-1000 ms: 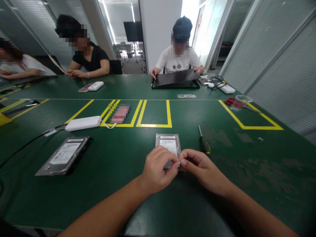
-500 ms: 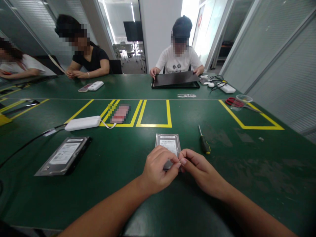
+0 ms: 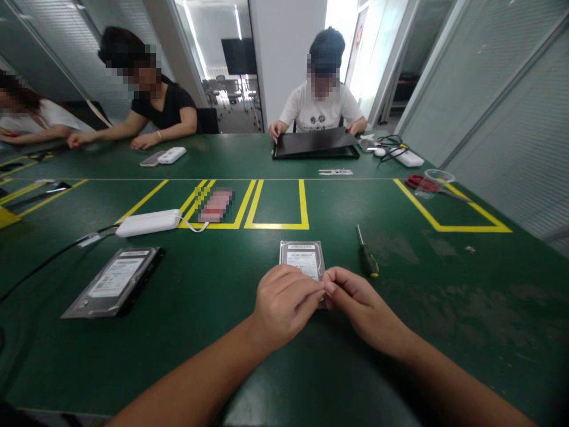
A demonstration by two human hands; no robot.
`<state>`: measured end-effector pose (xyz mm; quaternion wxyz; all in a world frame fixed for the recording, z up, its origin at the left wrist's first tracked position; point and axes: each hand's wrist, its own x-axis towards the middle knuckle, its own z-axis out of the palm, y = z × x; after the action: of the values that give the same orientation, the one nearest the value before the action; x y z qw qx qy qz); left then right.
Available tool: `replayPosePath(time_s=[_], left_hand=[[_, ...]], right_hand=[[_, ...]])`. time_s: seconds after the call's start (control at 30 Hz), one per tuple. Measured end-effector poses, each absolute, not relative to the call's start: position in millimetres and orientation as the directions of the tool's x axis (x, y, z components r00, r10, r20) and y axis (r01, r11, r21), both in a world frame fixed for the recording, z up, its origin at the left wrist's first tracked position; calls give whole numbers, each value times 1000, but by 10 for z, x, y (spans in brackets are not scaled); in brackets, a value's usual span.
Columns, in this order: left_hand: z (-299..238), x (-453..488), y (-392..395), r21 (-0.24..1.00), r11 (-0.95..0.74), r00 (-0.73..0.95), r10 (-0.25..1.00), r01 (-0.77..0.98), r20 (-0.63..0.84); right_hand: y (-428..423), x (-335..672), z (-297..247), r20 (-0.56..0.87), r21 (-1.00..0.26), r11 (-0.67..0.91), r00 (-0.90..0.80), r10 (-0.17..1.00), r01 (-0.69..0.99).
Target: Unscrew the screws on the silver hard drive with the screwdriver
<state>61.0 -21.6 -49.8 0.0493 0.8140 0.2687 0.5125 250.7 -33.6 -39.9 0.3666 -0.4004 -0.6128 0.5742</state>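
A small hard drive (image 3: 302, 256) with a white label lies flat on the green table in front of me, its near part hidden behind my hands. Over its near right corner, my left hand (image 3: 284, 302) and my right hand (image 3: 358, 302) meet at the fingertips. Both hands are closed in a pinch; whatever they hold is too small or too hidden to make out. To the right of the drive lies a screwdriver (image 3: 367, 258) with a dark and yellow handle. A larger hard drive (image 3: 116, 279) rests further left in a clear bag.
A white power strip (image 3: 149, 222) with a black cable lies behind the larger drive, beside a blurred pink object (image 3: 216, 205). Red-handled scissors (image 3: 422, 182) and a clear cup (image 3: 438, 177) sit at right. Across the table, a co-worker holds a black panel (image 3: 315, 142).
My left fingers have closed flatter together at the same spot; my right hand has barely moved. At far left, a co-worker in black has reached an arm out sideways.
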Motion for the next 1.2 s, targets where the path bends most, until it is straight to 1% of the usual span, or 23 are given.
replayPosePath(time_s=[0.17, 0.27, 0.33, 0.37, 0.4, 0.47, 0.5, 0.57, 0.63, 0.7, 0.83, 0.97, 1.07, 1.2], left_hand=[[-502, 604, -216, 351, -829, 362, 519, 435, 775], [-505, 600, -197, 370, -819, 367, 539, 439, 758], [-507, 598, -178, 391, -805, 372, 564, 446, 737], [-507, 598, -168, 403, -796, 373, 579, 452, 725], [-507, 599, -158, 416, -787, 374, 594, 456, 712], [-505, 602, -140, 436, -774, 378, 614, 459, 693], [-504, 603, -132, 443, -771, 381, 620, 457, 686], [-504, 602, -119, 454, -765, 391, 631, 457, 670], [-506, 594, -108, 461, -754, 403, 646, 467, 648], [-506, 585, -99, 463, -745, 418, 658, 479, 626], [-499, 580, -75, 474, -732, 425, 675, 490, 603], [-486, 589, -47, 489, -726, 424, 683, 484, 594], [-458, 596, -30, 471, -721, 445, 688, 508, 573], [-389, 609, -4, 412, -734, 481, 671, 541, 565]], right_hand=[[-334, 2493, -399, -10, -996, 24, -388, 922, 83], [-325, 2496, -382, 21, -993, 60, -341, 940, 104], [-300, 2529, -369, 80, -973, 130, -251, 965, 189], [-281, 2558, -365, 124, -947, 175, -192, 973, 271], [-257, 2594, -364, 179, -901, 216, -132, 975, 376], [-202, 2677, -367, 296, -744, 266, -55, 954, 613], [-175, 2717, -370, 338, -642, 267, -47, 940, 719], [-128, 2780, -380, 373, -413, 229, -66, 926, 882], [-100, 2808, -392, 351, -198, 160, -82, 933, 967], [-91, 2805, -401, 309, -52, 107, -86, 947, 993], [-116, 2779, -375, 249, 83, 58, -77, 965, 995], [-130, 2796, -305, 197, 201, -43, 3, 980, 979], [-103, 2830, -300, 115, 216, -59, 35, 993, 975], [-71, 2861, -355, 42, 219, -20, 11, 999, 975]])
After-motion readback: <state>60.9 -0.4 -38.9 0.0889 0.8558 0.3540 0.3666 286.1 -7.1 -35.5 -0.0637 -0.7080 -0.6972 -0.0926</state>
